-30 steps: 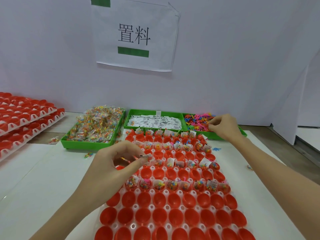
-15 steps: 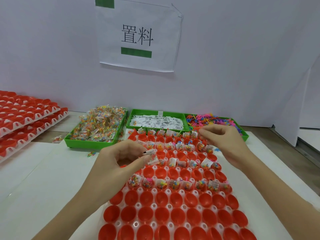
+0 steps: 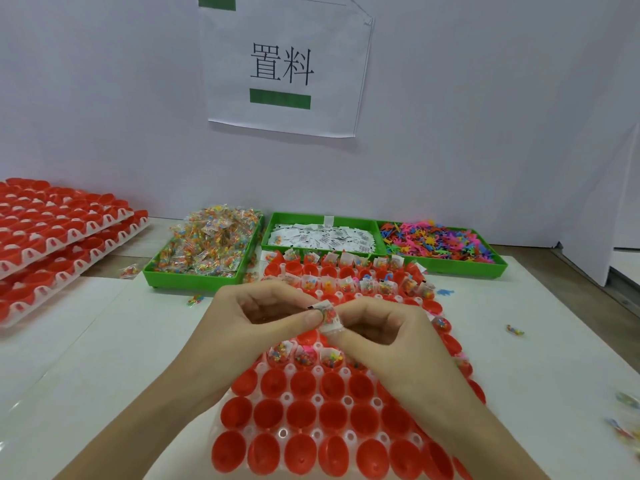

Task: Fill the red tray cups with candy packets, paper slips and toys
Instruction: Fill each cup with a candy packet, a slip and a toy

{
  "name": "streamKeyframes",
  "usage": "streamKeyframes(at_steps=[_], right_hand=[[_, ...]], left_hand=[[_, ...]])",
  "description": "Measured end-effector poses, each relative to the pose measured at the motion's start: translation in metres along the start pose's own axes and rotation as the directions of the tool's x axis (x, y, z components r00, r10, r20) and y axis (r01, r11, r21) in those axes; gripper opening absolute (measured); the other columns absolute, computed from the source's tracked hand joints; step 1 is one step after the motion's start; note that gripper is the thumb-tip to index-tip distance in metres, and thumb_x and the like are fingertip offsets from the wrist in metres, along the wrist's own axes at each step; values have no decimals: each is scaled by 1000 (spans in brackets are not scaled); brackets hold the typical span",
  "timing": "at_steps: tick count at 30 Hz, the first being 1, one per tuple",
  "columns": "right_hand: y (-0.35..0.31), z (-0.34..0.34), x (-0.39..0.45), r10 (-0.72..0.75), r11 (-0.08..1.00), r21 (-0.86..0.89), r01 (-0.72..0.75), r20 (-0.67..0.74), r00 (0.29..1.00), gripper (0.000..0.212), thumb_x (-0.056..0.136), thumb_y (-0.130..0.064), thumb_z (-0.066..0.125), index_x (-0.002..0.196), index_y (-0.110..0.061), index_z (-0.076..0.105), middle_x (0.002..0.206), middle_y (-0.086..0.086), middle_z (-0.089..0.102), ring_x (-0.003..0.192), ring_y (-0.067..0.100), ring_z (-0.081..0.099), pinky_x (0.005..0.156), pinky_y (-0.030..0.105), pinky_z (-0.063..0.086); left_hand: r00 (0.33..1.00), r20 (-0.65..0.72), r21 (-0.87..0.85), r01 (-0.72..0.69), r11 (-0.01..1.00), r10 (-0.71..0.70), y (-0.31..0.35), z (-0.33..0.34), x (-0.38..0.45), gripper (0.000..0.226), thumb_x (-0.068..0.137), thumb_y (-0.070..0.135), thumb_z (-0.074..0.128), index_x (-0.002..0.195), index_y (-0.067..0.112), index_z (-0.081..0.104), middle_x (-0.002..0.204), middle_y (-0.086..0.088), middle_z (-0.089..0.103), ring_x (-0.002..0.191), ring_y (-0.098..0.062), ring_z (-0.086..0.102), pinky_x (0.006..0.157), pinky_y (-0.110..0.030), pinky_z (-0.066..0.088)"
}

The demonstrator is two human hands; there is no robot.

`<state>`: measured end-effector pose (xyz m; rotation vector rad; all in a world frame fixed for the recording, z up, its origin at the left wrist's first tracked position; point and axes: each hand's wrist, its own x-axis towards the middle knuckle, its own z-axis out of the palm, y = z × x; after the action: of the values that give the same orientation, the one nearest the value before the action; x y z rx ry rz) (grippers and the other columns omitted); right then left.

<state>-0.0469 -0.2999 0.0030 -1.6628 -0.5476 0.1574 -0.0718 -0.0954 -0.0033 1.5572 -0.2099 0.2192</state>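
Red tray [image 3: 287, 434] under both hands — left hand [image 3: 256, 327], right hand [image 3: 384, 334] pinch one candy packet [image 3: 330, 315]; green bins [image 3: 440, 268] behind.

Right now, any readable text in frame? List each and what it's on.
"置料": large black characters on the white paper sign on the wall, with green bars above and below.
Paper slips in the middle green bin: black print, too small to read.
Candy packet held between both hands: no legible print.
Nothing else readable.
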Motion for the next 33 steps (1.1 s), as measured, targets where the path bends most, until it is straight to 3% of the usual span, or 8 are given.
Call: streamKeyframes(at_steps=[3,8,15,18,21,24,27,33], right_hand=[[-1,1,-4,-16,1000,0,16,-2,1000,9,87,-29,77,92,-22,81,85,2,78,78,16,74,73,19,56],[1,6,-5,-11,999,44,15,-85,996,7,86,-29,79,90,-25,81,82,0,78,70,6,71,68,15,54],[4,11,-6,-29,995,86,40,-124,992,19,75,-38,78,93,-31,79,89,-2,78,82,12,75,73,16,56],[6,11,-6,-47,998,45,52,-104,993,12,86,-24,78,96,-31,79,92,-3,79,86,12,75,77,19,58],[7,8,-6,-43,999,-22,42,-45,998,19,98,-17,68,106,-30,79,97,-3,79,85,16,75,81,25,60],[7,7,-6,-47,998,-40,46,-14,999,13,95,-24,71,104,-31,79,99,-6,79,93,15,75,84,28,61],[9,8,-6,-72,995,-78,69,-35,997,7,91,-23,77,95,-28,79,94,-7,78,89,13,74,78,23,59],[7,17,-11,-58,996,-68,62,63,996,10,89,-20,79,92,-30,78,89,-3,77,84,13,74,78,22,58]], left_hand=[[1000,16,3,10,1000,-10,1,0,-2,16,75,17,87,90,14,83,91,-10,80,88,-22,77,76,-21,58],[1000,-6,14,-13,1000,13,5,-1,-2,17,73,18,88,89,15,83,91,-10,80,87,-20,77,76,-20,58],[999,1,52,-35,998,35,8,-4,-2,17,74,18,88,91,17,83,91,-8,80,89,-21,78,76,-18,58],[999,-1,84,-36,996,36,7,-5,-2,17,74,18,88,90,18,83,93,-7,80,90,-22,78,78,-19,59],[999,-17,148,-46,988,49,6,-10,0,16,72,17,88,87,19,83,92,-5,81,90,-20,78,79,-22,61],[995,57,185,-90,979,80,9,-14,1,16,74,11,86,89,16,81,91,-7,80,89,-23,78,81,-25,61],[985,148,190,-122,974,94,13,-17,-1,15,74,8,86,87,14,80,92,-10,79,88,-27,78,82,-28,62],[957,288,322,-65,944,-32,26,-37,-3,13,76,6,89,85,10,79,91,-10,79,85,-27,78,79,-28,62]])
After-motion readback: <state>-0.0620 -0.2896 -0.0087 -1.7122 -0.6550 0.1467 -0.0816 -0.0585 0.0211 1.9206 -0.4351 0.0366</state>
